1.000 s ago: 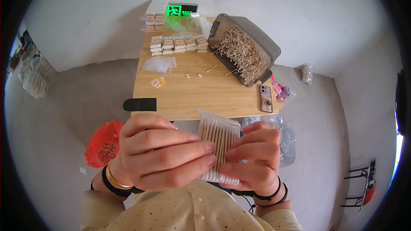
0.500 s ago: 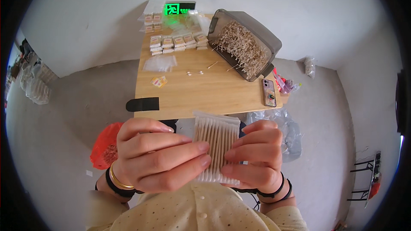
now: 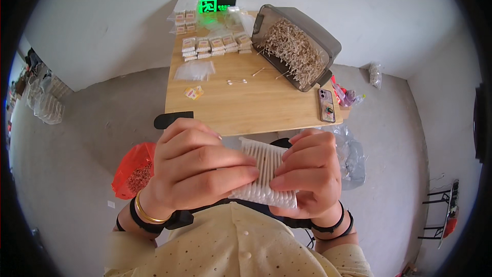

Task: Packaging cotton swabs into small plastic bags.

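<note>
Between my two hands, in front of my chest, is a flat pack of cotton swabs (image 3: 264, 166) in a clear bag. Its near edge is tilted so that the rows of white cotton tips show. My left hand (image 3: 202, 166) grips the left side with its fingertips on the upper face. On the other side my right hand (image 3: 312, 169) is closed around the right edge, fingers on top and some of the hand beneath. Past the hands, the wooden table (image 3: 215, 110) carries several packed bundles of swabs (image 3: 216, 44) and a grey bin (image 3: 328, 41) tipped over with loose swabs (image 3: 292, 48).
Flat clear bags (image 3: 196, 71), yellow-and-white cards (image 3: 194, 92), a few single swabs (image 3: 237, 81) and a phone (image 3: 326, 105) lie on the table. A lit green exit sign (image 3: 208, 5) stands at the back. On the floor are a red bag (image 3: 123, 177) and a clear bag (image 3: 353, 159).
The swab pack has been tilted, turning its near tips into view. Both hands have shifted slightly right with it and still grip it.
</note>
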`<state>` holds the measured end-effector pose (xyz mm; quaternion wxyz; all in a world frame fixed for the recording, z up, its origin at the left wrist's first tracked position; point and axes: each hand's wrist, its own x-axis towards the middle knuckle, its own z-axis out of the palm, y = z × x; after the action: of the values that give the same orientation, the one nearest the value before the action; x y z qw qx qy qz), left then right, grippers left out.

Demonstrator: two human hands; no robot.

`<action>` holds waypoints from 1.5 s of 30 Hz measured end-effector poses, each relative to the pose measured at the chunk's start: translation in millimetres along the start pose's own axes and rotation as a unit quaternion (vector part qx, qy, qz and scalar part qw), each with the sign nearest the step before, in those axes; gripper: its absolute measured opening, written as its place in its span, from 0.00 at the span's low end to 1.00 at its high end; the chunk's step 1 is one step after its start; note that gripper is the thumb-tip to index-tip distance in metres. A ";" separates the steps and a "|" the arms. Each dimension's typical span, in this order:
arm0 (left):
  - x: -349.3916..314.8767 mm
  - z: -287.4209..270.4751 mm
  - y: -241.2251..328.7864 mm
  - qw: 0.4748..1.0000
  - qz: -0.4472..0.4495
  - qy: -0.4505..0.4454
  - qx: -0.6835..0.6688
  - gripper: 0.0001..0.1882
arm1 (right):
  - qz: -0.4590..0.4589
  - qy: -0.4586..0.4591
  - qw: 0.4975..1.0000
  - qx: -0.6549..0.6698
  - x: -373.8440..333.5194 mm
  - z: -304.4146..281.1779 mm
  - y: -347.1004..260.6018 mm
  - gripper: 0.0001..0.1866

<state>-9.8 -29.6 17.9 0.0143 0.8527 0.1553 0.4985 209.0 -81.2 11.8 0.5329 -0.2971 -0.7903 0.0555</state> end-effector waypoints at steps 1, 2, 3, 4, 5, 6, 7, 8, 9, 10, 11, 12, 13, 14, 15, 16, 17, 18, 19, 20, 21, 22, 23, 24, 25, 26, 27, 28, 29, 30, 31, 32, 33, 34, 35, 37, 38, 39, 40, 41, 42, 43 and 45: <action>-0.2 0.1 -0.6 1.000 -0.001 -0.003 -0.004 0.12 | 0.005 -0.002 1.000 0.013 0.2 -0.2 0.5 0.17; -0.7 0.5 -1.6 1.000 -0.003 -0.007 -0.008 0.13 | 0.011 -0.005 1.000 0.025 0.0 -0.4 1.8 0.17; -1.3 1.1 -2.7 1.000 -0.005 -0.010 -0.012 0.13 | 0.016 -0.008 0.999 0.037 0.0 -0.7 2.8 0.18; -1.8 3.1 -3.7 1.000 -0.010 -0.002 -0.023 0.14 | 0.023 -0.009 0.999 0.047 0.2 -1.0 3.4 0.18; -2.0 5.9 -4.3 0.999 -0.015 0.007 -0.033 0.15 | 0.030 -0.011 0.998 0.056 0.6 -1.2 3.7 0.18; -1.9 7.6 -4.5 0.999 -0.020 0.015 -0.043 0.17 | 0.037 -0.012 0.997 0.066 1.0 -1.3 4.1 0.18; -1.8 8.0 -4.5 0.998 -0.023 0.013 -0.048 0.18 | 0.040 -0.013 0.997 0.069 1.1 -1.1 4.8 0.18; -1.6 8.9 -4.6 0.998 -0.026 0.011 -0.054 0.19 | 0.043 -0.013 0.996 0.071 0.5 -0.9 6.1 0.18; -1.5 9.6 -4.5 0.998 -0.029 0.010 -0.060 0.19 | 0.046 -0.013 0.996 0.074 0.1 -0.9 6.9 0.18; -1.4 10.3 -4.1 0.997 -0.032 0.008 -0.065 0.20 | 0.051 -0.015 0.995 0.080 0.1 -1.3 7.3 0.18; -1.4 10.8 -3.8 0.997 -0.034 0.007 -0.071 0.20 | 0.055 -0.016 0.995 0.086 0.2 -1.9 7.7 0.17; -1.6 11.1 -3.6 0.996 -0.037 0.006 -0.076 0.20 | 0.059 -0.017 0.994 0.092 0.2 -2.1 7.9 0.17; -2.2 10.8 -4.5 0.997 -0.033 -0.003 -0.074 0.18 | 0.063 -0.016 0.993 0.098 -0.1 -1.8 8.4 0.17; -2.9 10.4 -6.2 0.997 -0.029 -0.012 -0.073 0.18 | 0.066 -0.015 0.992 0.103 -0.6 -1.8 9.0 0.17; -3.4 10.1 -7.3 0.997 -0.025 -0.020 -0.072 0.18 | 0.070 -0.014 0.992 0.108 -1.0 -1.8 9.2 0.17; -3.5 10.2 -7.4 0.997 -0.026 -0.021 -0.076 0.18 | 0.074 -0.013 0.991 0.110 -1.0 -1.9 9.0 0.17; -3.6 10.2 -7.6 0.996 -0.026 -0.022 -0.080 0.18 | 0.078 -0.012 0.991 0.112 -1.0 -1.8 8.9 0.17; -3.8 10.3 -7.8 0.996 -0.027 -0.023 -0.084 0.18 | 0.082 -0.011 0.990 0.115 -0.9 -1.6 8.9 0.17; -4.0 10.2 -8.1 0.996 -0.027 -0.024 -0.084 0.18 | 0.082 -0.010 0.990 0.117 -0.9 -1.3 9.1 0.17; -4.0 10.0 -8.1 0.996 -0.027 -0.025 -0.084 0.18 | 0.083 -0.009 0.989 0.119 -0.7 -0.9 9.3 0.17; -4.1 9.8 -8.1 0.996 -0.027 -0.026 -0.084 0.18 | 0.083 -0.008 0.989 0.121 -0.6 -0.5 9.4 0.17; -4.3 9.9 -7.9 0.996 -0.027 -0.025 -0.084 0.19 | 0.084 -0.007 0.989 0.122 -0.7 -0.2 9.3 0.18; -4.6 10.3 -7.8 0.996 -0.028 -0.025 -0.083 0.19 | 0.085 -0.007 0.989 0.123 -0.7 0.0 9.2 0.18; -4.9 10.5 -7.7 0.996 -0.028 -0.024 -0.083 0.19 | 0.086 -0.006 0.989 0.124 -0.8 0.2 9.2 0.18; -4.9 10.4 -7.5 0.996 -0.029 -0.025 -0.082 0.19 | 0.086 -0.006 0.988 0.125 -1.0 0.4 9.3 0.18; -4.9 10.1 -7.3 0.996 -0.030 -0.025 -0.082 0.19 | 0.087 -0.005 0.988 0.126 -1.2 0.7 9.5 0.18; -4.8 10.0 -7.1 0.996 -0.030 -0.026 -0.082 0.19 | 0.087 -0.005 0.988 0.127 -1.4 0.8 9.6 0.18; -4.9 10.0 -7.1 0.996 -0.030 -0.026 -0.081 0.19 | 0.088 -0.005 0.988 0.128 -1.6 0.8 9.7 0.18; -5.2 10.2 -7.2 0.996 -0.030 -0.025 -0.081 0.19 | 0.088 -0.006 0.988 0.129 -2.0 0.6 9.8 0.18; -5.3 10.3 -7.1 0.996 -0.030 -0.025 -0.081 0.20 | 0.089 -0.007 0.987 0.131 -2.2 0.5 9.8 0.18; -5.3 10.3 -6.9 0.996 -0.031 -0.025 -0.083 0.20 | 0.090 -0.007 0.987 0.130 -2.3 0.5 9.7 0.18; -5.3 10.3 -6.7 0.996 -0.032 -0.025 -0.084 0.19 | 0.091 -0.008 0.987 0.130 -2.3 0.4 9.7 0.18; -5.3 10.3 -6.5 0.995 -0.032 -0.025 -0.086 0.19 | 0.092 -0.008 0.987 0.130 -2.3 0.4 9.6 0.18; -5.4 10.3 -6.4 0.995 -0.033 -0.026 -0.087 0.19 | 0.092 -0.008 0.987 0.130 -2.1 0.5 9.5 0.18; -5.5 10.6 -6.5 0.995 -0.034 -0.026 -0.089 0.19 | 0.092 -0.007 0.987 0.130 -1.8 0.7 9.3 0.18; -5.5 10.7 -6.5 0.995 -0.035 -0.027 -0.091 0.19 | 0.093 -0.007 0.987 0.129 -1.8 1.1 9.1 0.18; -5.2 10.3 -6.3 0.995 -0.035 -0.027 -0.091 0.19 | 0.094 -0.006 0.987 0.130 -2.0 1.2 8.9 0.17; -5.1 10.0 -6.1 0.995 -0.035 -0.027 -0.091 0.19 | 0.095 -0.006 0.987 0.130 -2.2 1.3 8.8 0.17; -5.3 10.1 -6.1 0.995 -0.035 -0.027 -0.090 0.19 | 0.094 -0.007 0.987 0.131 -2.4 1.4 8.9 0.17; -5.6 10.3 -6.1 0.995 -0.035 -0.027 -0.090 0.20 | 0.094 -0.007 0.987 0.132 -2.5 1.5 9.1 0.17; -5.7 10.4 -6.2 0.995 -0.035 -0.026 -0.089 0.20 | 0.094 -0.007 0.987 0.133 -2.5 1.6 9.2 0.17; -5.3 9.7 -6.1 0.994 -0.038 -0.030 -0.095 0.20 | 0.094 -0.007 0.986 0.135 -2.4 1.7 9.3 0.17; -3.9 7.8 -5.9 0.993 -0.043 -0.038 -0.106 0.20 | 0.095 -0.009 0.986 0.138 -2.2 2.1 10.2 0.17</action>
<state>-6.4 -24.1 9.7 0.1321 0.8571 0.1374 0.4786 211.8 -73.6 5.0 0.5543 -0.2939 -0.7478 0.2172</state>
